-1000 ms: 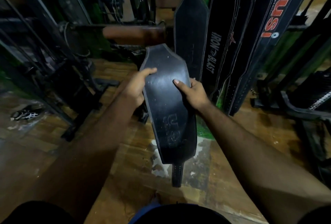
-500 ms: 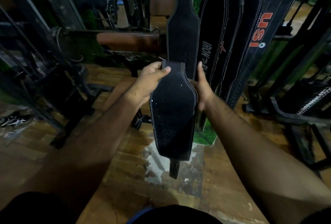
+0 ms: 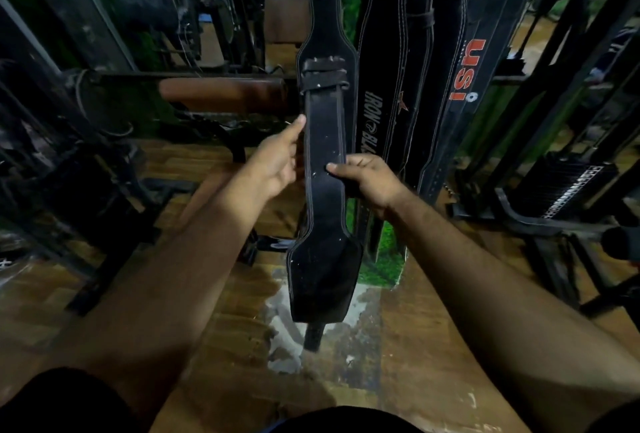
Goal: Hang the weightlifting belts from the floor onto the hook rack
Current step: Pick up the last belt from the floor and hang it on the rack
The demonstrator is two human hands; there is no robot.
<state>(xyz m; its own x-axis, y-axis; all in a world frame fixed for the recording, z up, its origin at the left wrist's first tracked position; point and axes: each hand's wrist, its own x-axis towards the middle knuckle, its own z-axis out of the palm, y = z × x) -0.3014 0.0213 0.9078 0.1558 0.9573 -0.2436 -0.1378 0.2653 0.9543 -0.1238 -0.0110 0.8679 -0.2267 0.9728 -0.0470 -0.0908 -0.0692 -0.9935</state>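
1. My right hand (image 3: 369, 179) fingers (image 3: 337, 168) curl round the held belt (image 3: 323, 169), just in front of the hanging belts (image 3: 381, 51).
2. My left hand (image 3: 277, 159) touches its edge, fingers straight.
3. I would lift it high, keeping the strap flat.

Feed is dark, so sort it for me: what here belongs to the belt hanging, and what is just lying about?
Job: belt in hand, left hand, right hand, hanging belts.
Lying about: padded bench, weight stack, wooden floor.
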